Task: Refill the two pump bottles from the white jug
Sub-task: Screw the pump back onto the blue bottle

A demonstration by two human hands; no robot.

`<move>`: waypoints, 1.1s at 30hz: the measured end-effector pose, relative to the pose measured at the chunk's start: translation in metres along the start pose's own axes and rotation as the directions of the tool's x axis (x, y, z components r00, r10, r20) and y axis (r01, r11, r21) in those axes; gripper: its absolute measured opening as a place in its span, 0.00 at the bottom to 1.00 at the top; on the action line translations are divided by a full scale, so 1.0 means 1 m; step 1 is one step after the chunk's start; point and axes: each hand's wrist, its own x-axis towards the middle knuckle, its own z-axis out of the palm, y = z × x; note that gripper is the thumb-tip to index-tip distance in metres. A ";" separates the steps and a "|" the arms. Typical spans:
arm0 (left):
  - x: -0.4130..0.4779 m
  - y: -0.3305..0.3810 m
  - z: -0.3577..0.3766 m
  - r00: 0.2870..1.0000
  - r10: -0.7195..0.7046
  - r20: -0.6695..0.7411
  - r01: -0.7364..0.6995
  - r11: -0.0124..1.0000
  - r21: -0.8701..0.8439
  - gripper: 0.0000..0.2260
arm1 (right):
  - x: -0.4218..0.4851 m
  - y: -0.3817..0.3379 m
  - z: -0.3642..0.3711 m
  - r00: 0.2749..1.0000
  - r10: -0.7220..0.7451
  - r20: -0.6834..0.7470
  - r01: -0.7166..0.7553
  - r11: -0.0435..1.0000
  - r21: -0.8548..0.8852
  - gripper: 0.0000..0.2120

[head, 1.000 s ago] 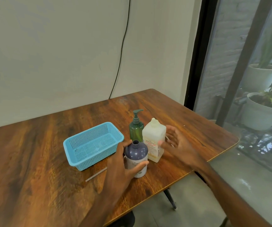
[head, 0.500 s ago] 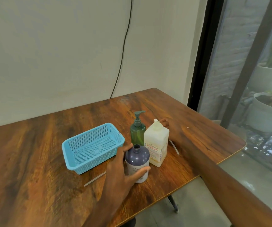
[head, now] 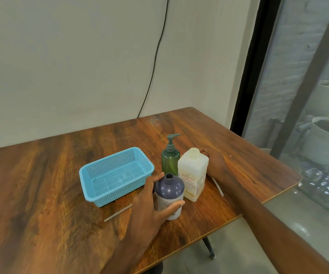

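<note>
Purple bottle (head: 169, 191), neck open, sat gripped in my left hand (head: 149, 210); my right hand (head: 216, 164) clasped the white jug (head: 193, 173). Next, likely: lift, pour steadily.

The left hand (head: 149, 202) grips the bottle (head: 169, 187) from its left side. The thumb lies across the near face of the body, and the fingers curl round the far side, with the index tip level with the shoulder. The left forearm (head: 124, 254) enters from the bottom edge, angled up and right. The right hand (head: 216, 163) wraps the far right side of the jug (head: 192, 171); its fingers are largely hidden behind it. The right forearm (head: 268, 224) runs in from the lower right corner.
</note>
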 end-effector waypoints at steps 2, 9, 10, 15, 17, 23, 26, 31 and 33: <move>0.000 0.002 -0.001 1.000 0.000 0.003 0.000 1.000 0.018 0.38 | -0.008 -0.001 -0.001 1.000 -0.022 -0.011 0.022 1.000 0.017 0.11; -0.003 0.012 -0.006 0.993 -0.090 0.073 0.085 0.994 0.070 0.40 | -0.038 0.006 -0.006 0.995 -0.037 -0.095 0.042 0.998 0.055 0.15; -0.005 0.014 -0.007 0.988 -0.122 0.094 0.116 0.991 0.069 0.42 | -0.047 0.006 -0.007 0.990 -0.011 -0.142 0.024 0.996 0.089 0.16; -0.019 0.005 -0.030 0.971 -0.174 0.163 0.133 0.962 0.240 0.38 | -0.110 0.001 -0.012 0.937 0.060 -0.344 0.005 0.982 0.187 0.10; -0.024 -0.005 -0.043 0.978 -0.160 0.134 0.095 0.912 0.400 0.27 | -0.135 -0.004 -0.009 0.922 0.067 -0.382 0.026 0.972 0.232 0.07; -0.019 -0.028 -0.058 0.984 -0.177 0.037 0.112 0.759 0.641 0.16 | -0.176 -0.027 0.011 0.934 0.061 -0.351 0.071 0.934 0.350 0.07; -0.013 -0.033 -0.057 0.982 -0.186 0.028 0.115 0.712 0.692 0.09 | -0.183 -0.037 0.016 0.950 0.039 -0.310 0.079 0.930 0.358 0.07; -0.018 -0.030 -0.066 0.983 -0.169 -0.074 0.181 0.810 0.559 0.07 | -0.195 -0.043 0.009 0.962 -0.018 -0.274 0.127 0.914 0.385 0.08; -0.025 -0.020 -0.069 0.980 -0.119 -0.157 0.176 0.890 0.421 0.06 | -0.199 -0.048 0.005 0.958 -0.043 -0.283 0.157 0.905 0.394 0.08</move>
